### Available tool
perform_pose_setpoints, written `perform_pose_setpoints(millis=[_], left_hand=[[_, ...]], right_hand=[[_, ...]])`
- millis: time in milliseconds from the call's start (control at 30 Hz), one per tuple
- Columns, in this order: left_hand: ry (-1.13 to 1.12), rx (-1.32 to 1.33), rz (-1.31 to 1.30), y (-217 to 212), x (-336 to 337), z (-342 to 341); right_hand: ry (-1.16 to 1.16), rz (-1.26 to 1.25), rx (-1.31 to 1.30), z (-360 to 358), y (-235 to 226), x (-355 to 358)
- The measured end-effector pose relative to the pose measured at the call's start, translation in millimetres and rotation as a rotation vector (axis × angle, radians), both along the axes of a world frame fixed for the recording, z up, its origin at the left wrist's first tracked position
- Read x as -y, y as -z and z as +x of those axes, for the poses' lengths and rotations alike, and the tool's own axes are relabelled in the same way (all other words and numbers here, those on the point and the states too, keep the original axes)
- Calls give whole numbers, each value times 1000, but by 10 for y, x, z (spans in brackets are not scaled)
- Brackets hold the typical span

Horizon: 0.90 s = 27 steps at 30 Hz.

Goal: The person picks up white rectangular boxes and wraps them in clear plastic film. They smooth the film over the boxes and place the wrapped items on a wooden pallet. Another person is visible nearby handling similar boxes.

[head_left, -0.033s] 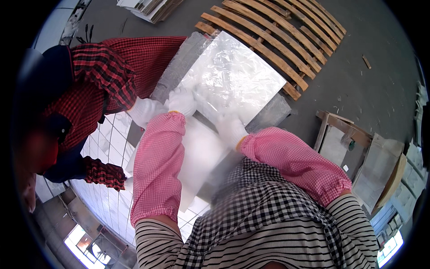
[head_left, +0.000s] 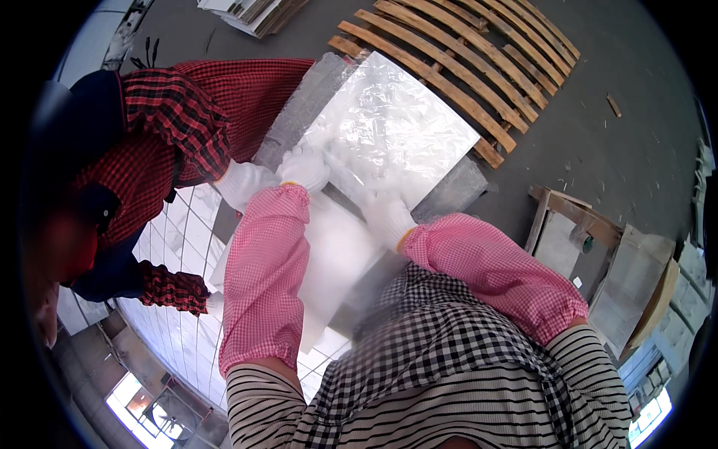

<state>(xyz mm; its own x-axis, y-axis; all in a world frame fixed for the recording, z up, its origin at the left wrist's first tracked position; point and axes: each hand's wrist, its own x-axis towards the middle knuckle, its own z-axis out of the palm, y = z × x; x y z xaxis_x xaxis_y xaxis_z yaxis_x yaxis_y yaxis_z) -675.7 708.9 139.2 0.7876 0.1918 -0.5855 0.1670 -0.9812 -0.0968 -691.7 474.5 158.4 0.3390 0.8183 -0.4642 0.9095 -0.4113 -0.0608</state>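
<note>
A flat white panel lies in front of me, with wrinkled, glossy clear plastic film over it. At its near left corner, my left hand in a white knit glove has its fingers curled on the film's edge. My right hand, gloved alike, touches the near edge further right; its fingers blend into the bright film. Between my forearms is another smooth white sheet. A co-worker's white-gloved hand is right beside my left hand. The co-worker's other hand is lower, near the sheet's left side.
A slatted wooden pallet lies on the grey floor beyond the panel. The co-worker in red-black checked clothing leans in from the left. At right stands a wooden frame with boards. A stack of white boards is at the far left.
</note>
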Motion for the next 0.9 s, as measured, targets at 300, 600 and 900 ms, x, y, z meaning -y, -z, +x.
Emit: perform_pose_setpoints(millis=[300, 600, 900], left_hand=[[-268, -75, -25, -559, 590, 80], [-219, 223, -36, -261, 636, -487], [-170, 467, -60, -175, 584, -736]], right_hand=[[-115, 188, 20, -280, 52, 427], [-103, 443, 80, -408, 10, 963], [-46, 434, 49, -442, -61, 1077]])
